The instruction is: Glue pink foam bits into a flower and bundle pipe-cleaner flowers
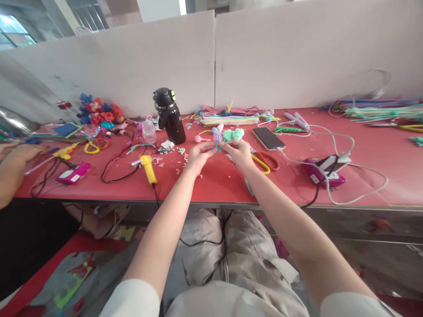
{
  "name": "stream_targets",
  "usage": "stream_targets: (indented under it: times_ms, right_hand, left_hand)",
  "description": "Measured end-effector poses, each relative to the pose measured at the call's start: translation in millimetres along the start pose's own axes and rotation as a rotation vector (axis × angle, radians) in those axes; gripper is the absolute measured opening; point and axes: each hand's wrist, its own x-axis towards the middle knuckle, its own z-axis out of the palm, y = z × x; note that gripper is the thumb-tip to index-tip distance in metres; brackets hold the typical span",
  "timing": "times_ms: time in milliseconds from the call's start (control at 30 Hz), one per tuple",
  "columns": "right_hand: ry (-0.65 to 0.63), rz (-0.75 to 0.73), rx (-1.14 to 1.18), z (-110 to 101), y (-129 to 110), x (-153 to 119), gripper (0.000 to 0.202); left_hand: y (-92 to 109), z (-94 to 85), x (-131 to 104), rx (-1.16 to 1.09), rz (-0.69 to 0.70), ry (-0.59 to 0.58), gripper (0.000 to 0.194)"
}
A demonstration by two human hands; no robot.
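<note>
Above the red table, my left hand (199, 157) and my right hand (240, 152) meet with fingertips almost touching. Both pinch the green stem of a small fuzzy flower piece. Its purple head (218, 133) rises over the left fingertips. A mint-green fuzzy part (234, 134) spreads above the right fingers. The small part between the fingertips is hard to make out. Beside my right wrist lie scissors with yellow and orange handles (264, 162). A small pink flower (198, 138) rests just behind my left hand.
The red table (211, 189) holds a black bottle (171, 119), a yellow glue gun (149, 169), a phone (269, 138), a purple box with cables (322, 172), bundled fuzzy stems (229, 119) and red and blue flowers (101, 113). Another person's arm (15, 169) reaches in at the left.
</note>
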Motion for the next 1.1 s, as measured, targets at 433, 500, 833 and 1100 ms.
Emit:
stream_targets:
  times_ms: [433, 500, 833, 1100]
  right_hand:
    - [-0.003, 0.082, 0.042, 0, 2, 2, 0.053]
    - [-0.021, 0.09, 0.057, 2, 2, 2, 0.052]
    - [-0.127, 0.079, 0.055, -2, -1, 2, 0.034]
    - [-0.286, 0.11, 0.155, -2, -14, -4, 0.025]
  left_hand:
    - [-5, -0.3, 0, 0.093, 0.065, -0.006, 0.035]
    - [-6, 0.2, 0, 0.12, 0.074, -0.062, 0.036]
    - [-3, 0.2, -4, 0.241, 0.086, -0.183, 0.039]
    - [-4, -4.5, 0, 0.265, 0.131, -0.039, 0.042]
